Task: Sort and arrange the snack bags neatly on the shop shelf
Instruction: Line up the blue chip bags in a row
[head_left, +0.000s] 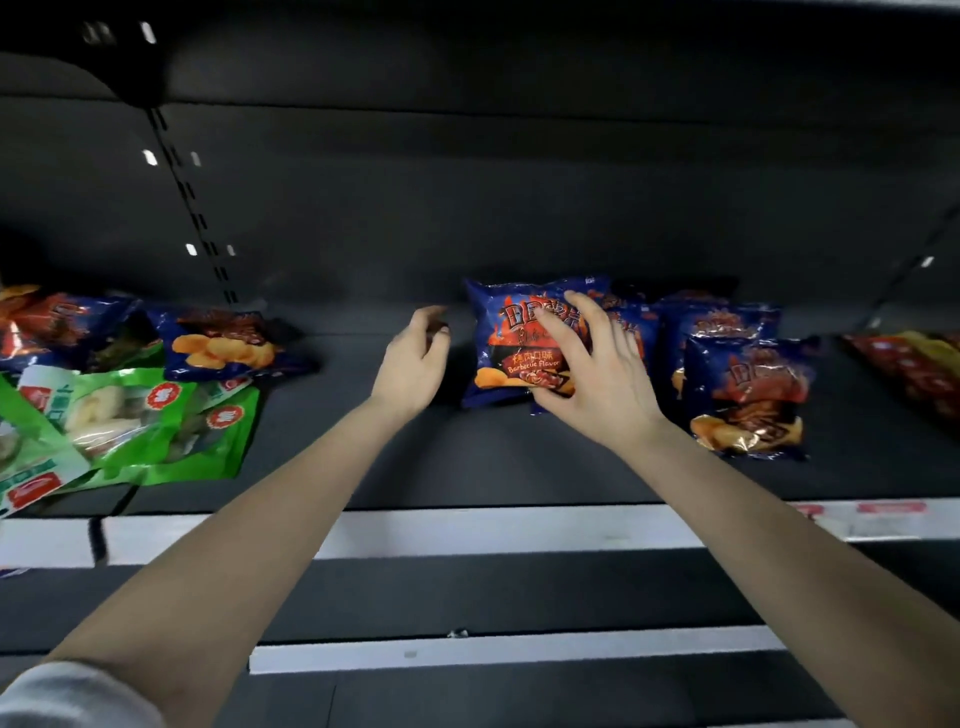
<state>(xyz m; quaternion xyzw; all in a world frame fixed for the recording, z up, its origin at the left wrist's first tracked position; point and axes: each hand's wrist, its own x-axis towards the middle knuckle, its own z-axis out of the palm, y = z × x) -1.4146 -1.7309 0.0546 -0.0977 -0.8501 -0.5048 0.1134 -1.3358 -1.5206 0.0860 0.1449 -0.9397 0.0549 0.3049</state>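
Observation:
A blue barbecue chip bag (506, 338) stands on the dark shelf (415, 467) at centre. My right hand (592, 374) lies on its front with fingers spread and the thumb under its lower edge. My left hand (415, 358) hovers just left of the bag, fingers curled, holding nothing. More blue chip bags (748, 395) stand to the right, one in front and others behind. At the left lie another blue chip bag (223, 343) and green snack bags (150, 421) in a loose heap.
Red and yellow packets (919, 374) lie at the far right of the shelf. A white price rail (467, 530) runs along the shelf's front edge, with a lower shelf rail (493, 649) beneath. A slotted upright (192, 208) rises at the back left.

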